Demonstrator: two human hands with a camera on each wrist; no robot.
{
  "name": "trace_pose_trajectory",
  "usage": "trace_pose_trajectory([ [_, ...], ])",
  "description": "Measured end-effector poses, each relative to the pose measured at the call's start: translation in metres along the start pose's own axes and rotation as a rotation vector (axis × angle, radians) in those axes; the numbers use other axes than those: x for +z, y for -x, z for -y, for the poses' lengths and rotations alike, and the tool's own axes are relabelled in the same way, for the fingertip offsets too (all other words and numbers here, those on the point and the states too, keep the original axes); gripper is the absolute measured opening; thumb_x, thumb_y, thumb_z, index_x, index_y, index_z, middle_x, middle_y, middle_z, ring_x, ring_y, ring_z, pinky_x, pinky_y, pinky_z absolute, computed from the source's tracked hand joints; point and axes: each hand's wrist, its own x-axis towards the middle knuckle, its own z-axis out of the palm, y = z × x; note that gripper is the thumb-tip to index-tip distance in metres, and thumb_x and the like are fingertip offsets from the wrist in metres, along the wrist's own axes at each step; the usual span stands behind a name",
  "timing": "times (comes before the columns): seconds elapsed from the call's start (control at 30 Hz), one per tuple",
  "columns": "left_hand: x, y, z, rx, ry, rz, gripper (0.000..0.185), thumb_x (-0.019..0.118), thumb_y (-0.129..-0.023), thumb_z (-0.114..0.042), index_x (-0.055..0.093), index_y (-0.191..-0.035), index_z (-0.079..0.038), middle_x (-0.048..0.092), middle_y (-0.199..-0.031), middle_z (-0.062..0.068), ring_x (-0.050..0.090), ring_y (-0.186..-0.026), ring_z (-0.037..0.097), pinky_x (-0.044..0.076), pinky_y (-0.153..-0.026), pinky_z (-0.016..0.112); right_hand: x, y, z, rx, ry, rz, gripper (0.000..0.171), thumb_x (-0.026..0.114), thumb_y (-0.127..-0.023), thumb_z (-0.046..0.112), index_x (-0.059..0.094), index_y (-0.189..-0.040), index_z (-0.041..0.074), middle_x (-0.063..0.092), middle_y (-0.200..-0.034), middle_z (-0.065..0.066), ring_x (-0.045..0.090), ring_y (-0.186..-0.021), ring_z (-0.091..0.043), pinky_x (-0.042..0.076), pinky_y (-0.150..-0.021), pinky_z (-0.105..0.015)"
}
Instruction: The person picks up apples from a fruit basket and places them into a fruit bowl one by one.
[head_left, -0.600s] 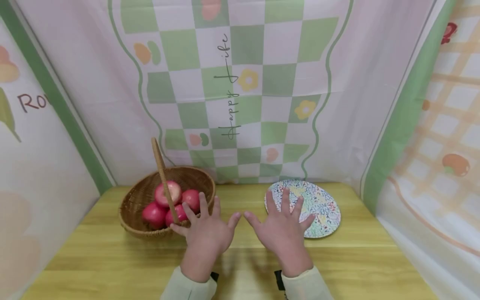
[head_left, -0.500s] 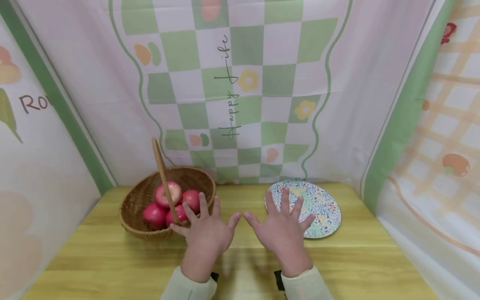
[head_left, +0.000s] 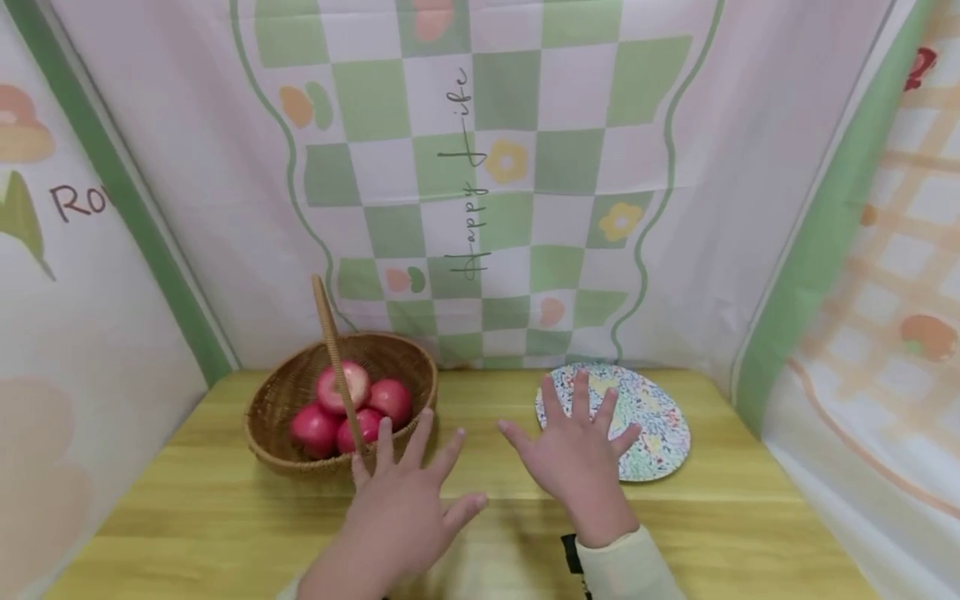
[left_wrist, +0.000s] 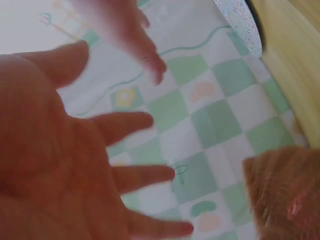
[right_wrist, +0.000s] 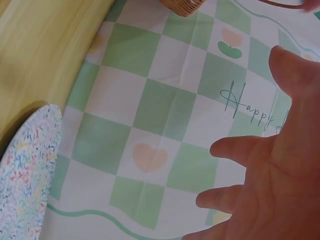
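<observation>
Apples (head_left: pixel 352 410) lie heaped in a wicker basket (head_left: pixel 285 392) at the back left of the wooden table (head_left: pixel 225 517); four red ones show, and the upright handle (head_left: pixel 336 367) crosses in front of two of them, so any fruit beneath stays hidden. In the left wrist view only a blurred brown edge of the basket appears, with one pinkish patch that cannot be made out clearly. Just in front of the basket's near rim hovers the left hand (head_left: pixel 405 500), fingers spread and straight, holding nothing; its fingertips (head_left: pixel 386 427) reach up to the rim in the head view, though whether they touch it cannot be told. To the right of the basket, with a bare strip of table between, sits one round speckled plate (head_left: pixel 652 417), its near left part covered by the right hand (head_left: pixel 577 458), which is likewise spread flat with nothing in it. Both forearms are cut off by the lower frame edge. Behind the basket the checked cloth backdrop (head_left: pixel 510 125) rises straight from the table's far edge.
</observation>
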Motion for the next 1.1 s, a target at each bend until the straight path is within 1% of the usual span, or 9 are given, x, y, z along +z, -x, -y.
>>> trace_pose_trajectory([
  [0.13,-0.013,0.025,0.028,0.072,0.045,-0.036,0.089,0.024,-0.087,-0.083,0.043,-0.153,-0.026,0.03,-0.159,0.015,0.023,-0.138,0.057,0.027,-0.099,0.075,-0.001,-0.003,0.0,-0.013,-0.009,-0.002,0.11,0.019,-0.078,0.092,0.017,-0.161,0.02,-0.006,-0.162,-0.025,-0.019,-0.137,-0.058,-0.012,-0.09,-0.083],
  [0.2,-0.019,0.035,0.045,0.027,0.017,-0.086,0.094,0.023,-0.088,-0.082,0.05,-0.148,-0.015,0.041,-0.151,0.02,0.034,-0.135,0.053,0.029,-0.103,0.069,-0.001,-0.004,0.002,-0.019,-0.02,0.006,0.11,0.019,-0.079,0.092,0.016,-0.161,0.02,-0.007,-0.162,-0.026,-0.019,-0.137,-0.059,-0.013,-0.09,-0.084],
  [0.27,-0.025,0.041,0.063,-0.076,-0.007,-0.128,0.1,0.024,-0.088,-0.083,0.051,-0.145,-0.006,0.042,-0.147,0.028,0.033,-0.132,0.057,0.027,-0.102,0.071,0.0,-0.005,0.004,-0.021,-0.031,0.012,0.11,0.019,-0.079,0.092,0.016,-0.161,0.019,-0.008,-0.161,-0.027,-0.019,-0.137,-0.059,-0.012,-0.09,-0.084],
  [0.33,-0.029,0.04,0.08,-0.163,0.025,-0.162,0.102,0.029,-0.087,-0.083,0.047,-0.147,-0.002,0.032,-0.15,0.034,0.024,-0.134,0.062,0.026,-0.098,0.075,0.001,-0.007,0.007,-0.024,-0.045,0.014,0.11,0.019,-0.079,0.092,0.016,-0.161,0.018,-0.009,-0.161,-0.027,-0.02,-0.136,-0.058,-0.012,-0.089,-0.084],
  [0.4,-0.029,0.032,0.095,-0.247,0.107,-0.188,0.105,0.036,-0.085,-0.084,0.035,-0.154,-0.005,0.009,-0.157,0.036,0.006,-0.136,0.065,0.024,-0.093,0.08,0.001,-0.01,0.01,-0.028,-0.059,0.011,0.111,0.019,-0.079,0.092,0.017,-0.161,0.018,-0.01,-0.161,-0.027,-0.02,-0.136,-0.058,-0.012,-0.089,-0.084],
  [0.5,-0.018,0.015,0.11,-0.304,0.271,-0.239,0.111,0.047,-0.081,-0.083,0.018,-0.16,-0.011,-0.019,-0.158,0.031,-0.014,-0.137,0.061,0.026,-0.091,0.08,0.002,-0.013,0.015,-0.038,-0.081,0.009,0.111,0.02,-0.079,0.092,0.015,-0.161,0.018,-0.011,-0.161,-0.026,-0.019,-0.137,-0.059,-0.011,-0.089,-0.085],
  [0.73,0.015,-0.017,0.112,-0.427,0.41,-0.318,0.123,0.047,-0.071,-0.091,0.007,-0.162,-0.018,-0.029,-0.155,0.028,-0.021,-0.136,0.06,0.016,-0.102,0.075,0.008,-0.018,0.031,-0.05,-0.127,0.034,0.111,0.022,-0.079,0.091,0.013,-0.162,0.017,-0.016,-0.161,-0.023,-0.019,-0.137,-0.057,-0.01,-0.092,-0.084],
  [0.9,0.024,-0.03,0.105,-0.482,0.481,-0.358,0.131,0.048,-0.064,-0.095,0.006,-0.162,-0.019,-0.037,-0.153,0.022,-0.029,-0.134,0.057,0.016,-0.101,0.076,0.011,-0.021,0.035,-0.046,-0.147,0.033,0.112,0.022,-0.079,0.092,0.013,-0.162,0.017,-0.015,-0.161,-0.022,-0.021,-0.138,-0.055,-0.012,-0.092,-0.082],
  [1.1,0.027,-0.036,0.106,-0.506,0.482,-0.414,0.118,0.051,-0.077,-0.086,0.009,-0.162,-0.016,-0.036,-0.155,0.02,-0.032,-0.135,0.053,0.011,-0.1,0.08,0.014,-0.023,0.039,-0.042,-0.146,0.042,0.113,0.022,-0.077,0.093,0.013,-0.162,0.018,-0.014,-0.162,-0.021,-0.022,-0.136,-0.055,-0.013,-0.091,-0.083],
])
